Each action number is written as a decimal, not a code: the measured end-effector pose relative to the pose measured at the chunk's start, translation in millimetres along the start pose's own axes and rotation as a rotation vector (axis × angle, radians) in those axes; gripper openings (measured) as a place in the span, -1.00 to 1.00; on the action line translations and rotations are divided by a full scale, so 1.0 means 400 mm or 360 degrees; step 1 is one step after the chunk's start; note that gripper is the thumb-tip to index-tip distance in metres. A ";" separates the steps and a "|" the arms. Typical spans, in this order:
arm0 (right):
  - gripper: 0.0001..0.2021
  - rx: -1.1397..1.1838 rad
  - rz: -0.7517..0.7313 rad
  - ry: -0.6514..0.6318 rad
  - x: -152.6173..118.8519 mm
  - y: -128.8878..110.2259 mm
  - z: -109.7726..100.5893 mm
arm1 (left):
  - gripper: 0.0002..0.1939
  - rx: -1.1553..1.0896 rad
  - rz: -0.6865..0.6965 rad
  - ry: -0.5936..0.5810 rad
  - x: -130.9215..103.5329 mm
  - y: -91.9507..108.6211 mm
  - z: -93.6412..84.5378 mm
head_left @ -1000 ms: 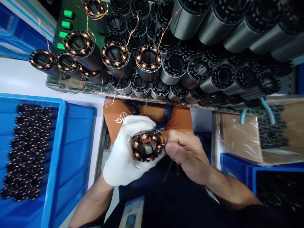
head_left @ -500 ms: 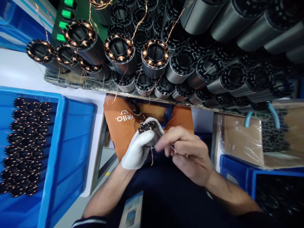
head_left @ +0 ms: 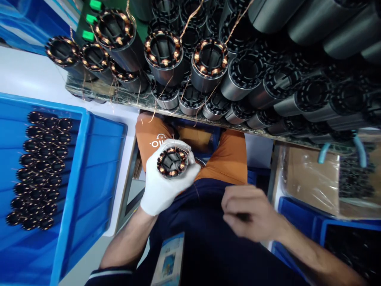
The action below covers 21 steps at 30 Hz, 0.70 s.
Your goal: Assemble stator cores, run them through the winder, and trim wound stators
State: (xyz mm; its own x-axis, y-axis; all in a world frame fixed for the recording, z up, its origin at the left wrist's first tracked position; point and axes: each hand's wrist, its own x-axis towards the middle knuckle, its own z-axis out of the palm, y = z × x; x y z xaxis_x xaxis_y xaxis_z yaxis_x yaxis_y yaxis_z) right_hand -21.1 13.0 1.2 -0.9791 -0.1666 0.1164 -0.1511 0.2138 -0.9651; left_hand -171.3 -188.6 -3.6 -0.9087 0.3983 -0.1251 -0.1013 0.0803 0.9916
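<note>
My left hand, in a white glove, is wrapped round a motor stator over my lap. The stator's wound end faces up, showing a ring of copper coils around a dark slotted bore, and thin wire ends stick out near it. My bare right hand is apart from the stator, to its right in front of my dark shirt. Its fingers are curled in, and whatever they may hold is hidden.
Ahead, a bench edge carries stacked stators, several with loose copper wires. A blue crate at left contains rows of wound stators. At right are blue-handled pliers, a plastic-covered box and another blue bin.
My left hand has turned the stator so its coil end faces up toward me. My right hand has moved away from it, right and down, fingers now curled. The view has shifted slightly.
</note>
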 end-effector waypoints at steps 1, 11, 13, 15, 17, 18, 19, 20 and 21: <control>-0.77 0.0027 0.0075 0.0118 0.011 -0.011 -0.023 | -0.61 0.0139 0.0091 -0.0023 -0.004 0.013 -0.005; -0.77 0.0291 0.0393 0.0648 0.181 -0.053 0.022 | -0.06 0.0644 0.0135 -0.0312 -0.090 0.071 0.014; -0.80 0.0052 0.0202 0.0696 0.170 -0.050 0.029 | -0.19 0.0643 0.0072 -0.0272 -0.097 0.066 0.023; -0.86 -0.0227 0.0017 0.0669 0.155 -0.052 0.022 | -0.30 0.0614 0.0021 -0.0265 -0.101 0.060 0.031; -0.89 -0.0383 -0.0053 0.0637 0.144 -0.058 0.012 | -0.32 0.0574 0.0073 -0.0230 -0.104 0.052 0.038; -0.89 -0.0371 -0.0030 0.0640 0.140 -0.062 0.009 | -0.33 0.0541 0.0146 -0.0185 -0.104 0.046 0.041; -0.88 -0.0300 0.0029 0.0652 0.137 -0.066 0.008 | -0.37 0.0482 0.0222 -0.0147 -0.105 0.040 0.043; -0.86 -0.0182 0.0106 0.0663 0.134 -0.067 0.009 | -0.44 0.0405 0.0224 -0.0142 -0.105 0.034 0.044; -0.83 -0.0042 0.0193 0.0661 0.131 -0.067 0.010 | -0.53 0.0325 0.0192 -0.0140 -0.104 0.028 0.044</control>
State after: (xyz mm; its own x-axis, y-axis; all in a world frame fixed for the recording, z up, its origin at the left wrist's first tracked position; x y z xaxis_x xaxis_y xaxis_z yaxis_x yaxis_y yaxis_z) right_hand -67.9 -5.3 32.2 -0.9607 0.2617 0.0923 -0.0298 0.2336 -0.9719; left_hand -127.4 -188.1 12.0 -0.8697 0.4933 -0.0177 0.0976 0.2071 0.9734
